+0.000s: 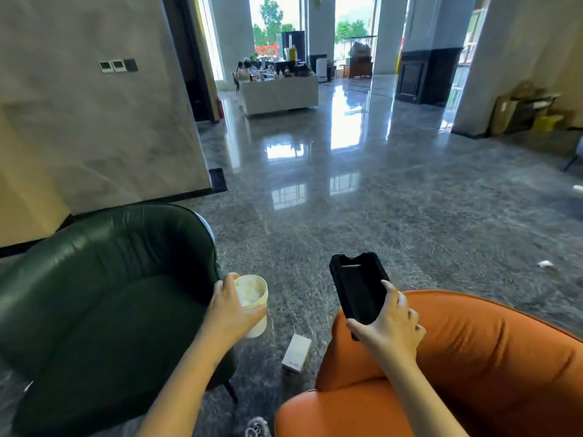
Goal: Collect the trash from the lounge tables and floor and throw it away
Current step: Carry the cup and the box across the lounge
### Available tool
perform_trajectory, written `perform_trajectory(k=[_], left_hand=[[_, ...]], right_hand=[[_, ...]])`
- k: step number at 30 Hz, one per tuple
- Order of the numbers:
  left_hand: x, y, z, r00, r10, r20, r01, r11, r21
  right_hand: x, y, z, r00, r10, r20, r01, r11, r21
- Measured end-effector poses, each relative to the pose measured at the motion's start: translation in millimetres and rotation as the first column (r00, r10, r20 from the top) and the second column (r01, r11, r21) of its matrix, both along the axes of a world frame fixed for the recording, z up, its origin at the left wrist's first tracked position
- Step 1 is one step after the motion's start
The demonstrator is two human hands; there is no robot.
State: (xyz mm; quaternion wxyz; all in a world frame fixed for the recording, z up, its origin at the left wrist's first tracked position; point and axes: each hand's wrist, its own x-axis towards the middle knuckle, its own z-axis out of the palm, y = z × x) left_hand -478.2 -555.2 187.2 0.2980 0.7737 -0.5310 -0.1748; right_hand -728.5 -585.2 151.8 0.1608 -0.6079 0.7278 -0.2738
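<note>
**Desk:** What are the hands holding?

**Photographer:** The left hand (232, 305) grips a cream paper cup (260, 324) from the side, thumb and fingers curled round it just under the rim. Crumpled white tissue (249, 291) is stuffed inside the cup. The right hand (389, 323) holds a black oblong tray (356, 288) by its near end, thumb across the top and fingers wrapped beneath, so the tray points away from the person.

**Desk:** And around them?

**Photographer:** A small white box (296, 351) lies on the polished grey floor (347, 200), below and between the two hands. A dark green armchair (104, 294) sits to the left of the left hand, its seat just beside the cup. An orange armchair (473, 357) sits beneath and to the right of the right hand. Well apart to the right of that hand, a crumpled white scrap (545, 264) lies on the floor. A second white piece (579, 188) shows farther off at the frame's right edge. Far ahead of both hands, a white counter (279, 93) crowded with small items stands before bright windows.
</note>
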Motion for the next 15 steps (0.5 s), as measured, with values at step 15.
perform_trajectory(k=[15], left_hand=[[99.6, -269.5, -25.1, 0.983, -0.182, -0.013, 0.181, 0.981, -0.068]], right_hand=[[109.5, -217.5, -28.3, 0.981, -0.191, -0.028, 0.192, 0.981, 0.028]])
